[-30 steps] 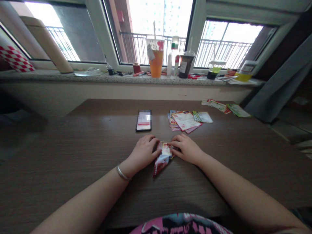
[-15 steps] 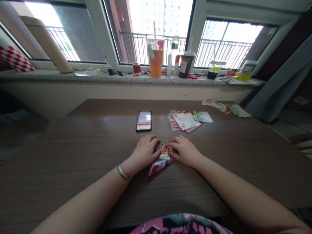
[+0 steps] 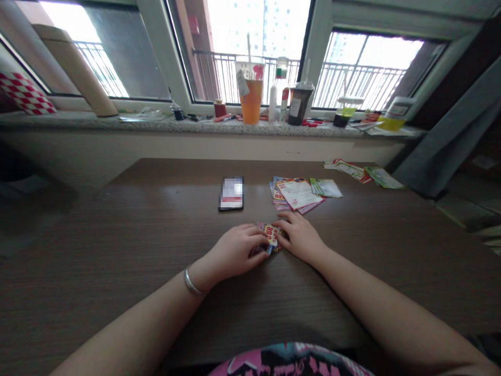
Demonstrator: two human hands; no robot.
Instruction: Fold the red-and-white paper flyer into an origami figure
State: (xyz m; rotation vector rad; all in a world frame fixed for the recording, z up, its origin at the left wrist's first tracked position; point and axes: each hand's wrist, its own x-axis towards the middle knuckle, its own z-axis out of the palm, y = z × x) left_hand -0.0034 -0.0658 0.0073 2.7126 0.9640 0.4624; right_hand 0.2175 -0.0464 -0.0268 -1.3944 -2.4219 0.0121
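Note:
A small folded colourful leaflet point(image 3: 269, 234) lies on the brown wooden table point(image 3: 117, 235) between my two hands. My left hand point(image 3: 235, 253), with a silver bracelet at its wrist, covers the leaflet's left and lower part, fingers curled and pressing on it. From the right, my right hand point(image 3: 299, 237) pinches the leaflet's edge with bent fingers. Most of the leaflet is hidden under my hands.
A phone point(image 3: 231, 193) lies just beyond my hands. A pile of leaflets point(image 3: 297, 194) sits to its right, with more leaflets point(image 3: 364, 173) farther right. The windowsill point(image 3: 156, 125) carries an orange drink cup point(image 3: 250, 94), a dark cup point(image 3: 298, 104), bottles and small items.
The leaflet's long lower point, sticking out towards me before, is now folded in under my left hand, which slid right over it. The leaflet looks smaller.

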